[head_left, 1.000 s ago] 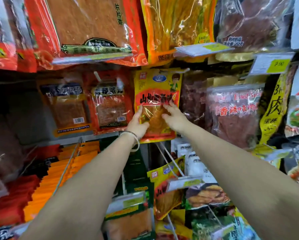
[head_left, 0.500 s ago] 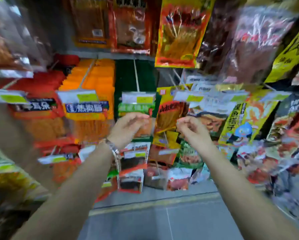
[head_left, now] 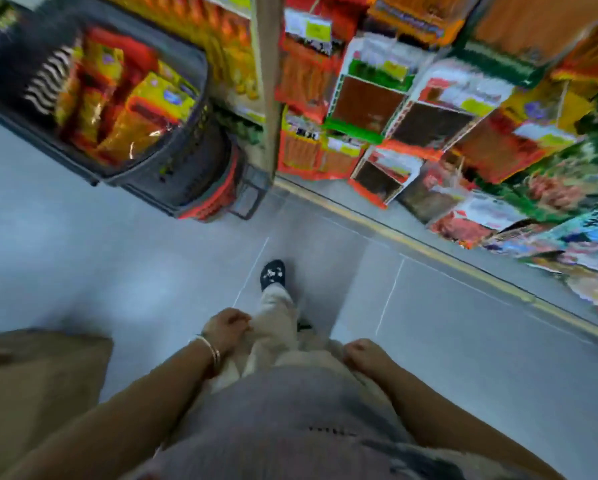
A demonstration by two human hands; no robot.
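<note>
Head view: left hand point(head_left: 226, 327) and right hand point(head_left: 363, 353) hang loosely curled by the thighs, holding nothing. Step judged: between picks. Snack packets point(head_left: 135, 109) lie in the dark basket point(head_left: 183, 168) ahead-left, well apart from both hands. Next move likely calls for a reach toward basket or hanging shelf packets point(head_left: 370, 105). Print too blurred to read.

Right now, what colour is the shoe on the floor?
Black with white splotches; the shoe shows best in the head view.
</note>
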